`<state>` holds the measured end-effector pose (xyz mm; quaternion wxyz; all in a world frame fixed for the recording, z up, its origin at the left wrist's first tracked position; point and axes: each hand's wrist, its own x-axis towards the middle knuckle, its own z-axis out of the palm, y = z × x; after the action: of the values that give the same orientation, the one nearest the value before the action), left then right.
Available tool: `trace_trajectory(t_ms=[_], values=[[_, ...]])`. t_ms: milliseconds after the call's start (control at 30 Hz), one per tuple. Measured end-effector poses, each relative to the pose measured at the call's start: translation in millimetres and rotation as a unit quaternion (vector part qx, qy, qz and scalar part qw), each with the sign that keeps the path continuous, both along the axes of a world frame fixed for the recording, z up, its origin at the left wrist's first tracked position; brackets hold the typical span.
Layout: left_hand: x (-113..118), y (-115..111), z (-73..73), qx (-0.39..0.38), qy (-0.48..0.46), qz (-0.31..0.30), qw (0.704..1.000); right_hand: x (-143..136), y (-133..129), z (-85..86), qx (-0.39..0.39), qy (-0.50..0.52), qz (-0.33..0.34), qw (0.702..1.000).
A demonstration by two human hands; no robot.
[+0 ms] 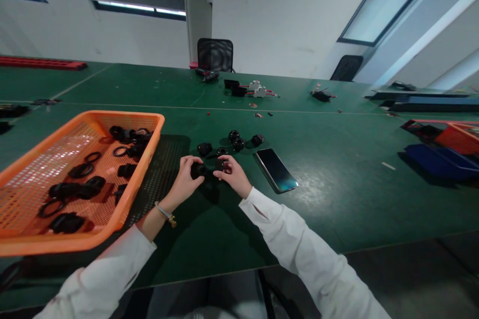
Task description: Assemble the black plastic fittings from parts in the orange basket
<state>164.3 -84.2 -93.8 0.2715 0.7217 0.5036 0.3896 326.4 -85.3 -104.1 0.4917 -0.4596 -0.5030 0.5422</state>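
Note:
My left hand (pixel 187 177) pinches a round black part (pixel 197 170) above the green table. Just to its right, my right hand (pixel 232 174) has its fingers closed on a smaller black part (pixel 220 165). The two parts are apart, with a narrow gap between them. Behind my hands lie several black fittings, among them one at the left (pixel 204 149) and one at the right (pixel 258 140). A phone (pixel 276 170) rests face up to the right of my right hand.
An orange basket (pixel 144 172) with black fittings and rings stands on the green table (pixel 337 179) at the left. White connectors (pixel 258 89) lie farther back. A blue tray (pixel 441 160) is at the right, and a chair (pixel 215 55) stands behind the table.

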Motion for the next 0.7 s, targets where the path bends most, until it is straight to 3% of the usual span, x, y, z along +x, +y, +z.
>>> trace_trajectory(t_ms=[133, 333, 567, 700], values=[[-1.7, -2.5, 4.8, -0.002, -0.015, 0.001, 1.0, 0.3, -2.5, 1.6, 0.027, -0.05, 0.002, 0.998], [2.3, -7.3, 7.0, 0.016, -0.018, -0.017, 1.0, -0.2, -5.9, 1.3, 0.05, -0.052, 0.057, 0.996], [-0.4, -6.0, 3.8, -0.021, -0.119, -0.036, 0.992, 0.8, -8.2, 2.5, 0.052, -0.057, 0.025, 0.997], [-2.8, -6.6, 2.6, -0.019, -0.108, -0.032, 0.993, 0.5, -9.1, 2.6, 0.052, -0.068, 0.005, 0.996]])
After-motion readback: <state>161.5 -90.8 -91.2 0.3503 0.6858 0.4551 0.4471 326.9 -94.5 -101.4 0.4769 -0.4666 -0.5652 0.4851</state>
